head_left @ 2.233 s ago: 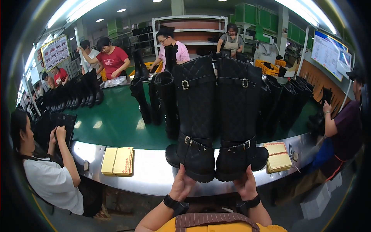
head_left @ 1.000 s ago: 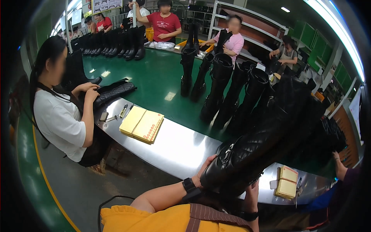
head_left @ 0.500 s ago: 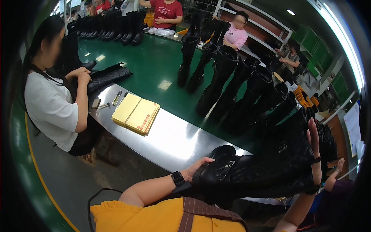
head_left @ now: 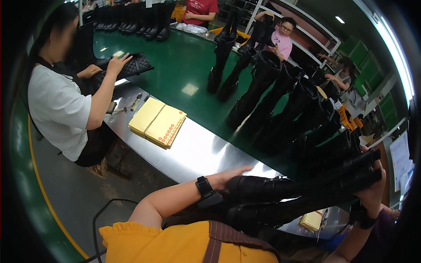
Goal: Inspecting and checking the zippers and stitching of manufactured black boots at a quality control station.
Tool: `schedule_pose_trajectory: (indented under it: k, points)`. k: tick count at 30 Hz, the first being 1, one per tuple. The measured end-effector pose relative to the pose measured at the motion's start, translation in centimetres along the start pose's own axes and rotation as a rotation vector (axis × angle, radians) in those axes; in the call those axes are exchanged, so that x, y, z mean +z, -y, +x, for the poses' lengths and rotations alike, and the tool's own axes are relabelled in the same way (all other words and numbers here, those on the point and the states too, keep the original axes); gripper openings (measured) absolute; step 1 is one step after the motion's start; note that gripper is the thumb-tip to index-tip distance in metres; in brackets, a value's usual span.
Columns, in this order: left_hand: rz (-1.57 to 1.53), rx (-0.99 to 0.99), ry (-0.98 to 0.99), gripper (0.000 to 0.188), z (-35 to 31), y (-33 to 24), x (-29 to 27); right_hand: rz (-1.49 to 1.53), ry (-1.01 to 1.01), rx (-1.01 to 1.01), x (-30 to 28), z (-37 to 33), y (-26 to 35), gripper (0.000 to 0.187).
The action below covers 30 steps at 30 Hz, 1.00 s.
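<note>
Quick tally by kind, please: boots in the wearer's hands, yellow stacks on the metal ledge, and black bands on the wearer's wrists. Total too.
Held boots: 2
Yellow stacks: 2
Black wristbands: 2
Total: 6

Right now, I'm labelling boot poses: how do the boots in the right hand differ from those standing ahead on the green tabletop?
The held boots lie sideways; the standing boots are upright. The right hand grips the held boots, while the standing boots rest on the green tabletop. The held boots are two; the standing boots form a longer row. Both are black and tall.
</note>
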<state>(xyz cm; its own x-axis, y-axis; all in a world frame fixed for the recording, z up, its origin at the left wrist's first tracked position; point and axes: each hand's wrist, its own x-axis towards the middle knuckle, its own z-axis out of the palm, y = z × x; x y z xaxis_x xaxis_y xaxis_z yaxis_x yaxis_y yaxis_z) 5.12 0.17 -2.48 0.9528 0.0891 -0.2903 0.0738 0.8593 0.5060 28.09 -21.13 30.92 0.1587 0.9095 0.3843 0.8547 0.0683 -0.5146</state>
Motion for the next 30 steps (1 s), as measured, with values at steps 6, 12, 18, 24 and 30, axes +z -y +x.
schedule_pose_trajectory:
  k: [6, 12, 18, 24, 30]
  points:
    - [0.921, 0.923, 0.222, 0.122, -3.2, -4.0, 7.4, -0.044, 0.014, 0.139, 4.0, 2.2, 1.5, 0.072]
    - [0.896, 0.929, 0.003, 0.138, 0.7, -4.0, 8.9, -0.113, 0.11, -0.006, 7.8, 2.8, 2.1, 0.065]
    - [0.867, 0.828, 0.285, 0.096, 2.6, -4.3, 7.9, -0.16, -0.018, -0.044, 8.3, 1.3, 1.8, 0.068]
    - [0.808, 0.773, 0.065, 0.065, -0.1, -2.6, 9.3, -0.208, 0.188, 0.07, 6.1, 2.0, 2.1, 0.084]
    - [0.987, 0.833, -0.128, 0.079, -1.3, -1.2, 10.5, -0.137, 0.302, 0.136, 6.4, 3.2, 3.7, 0.051]
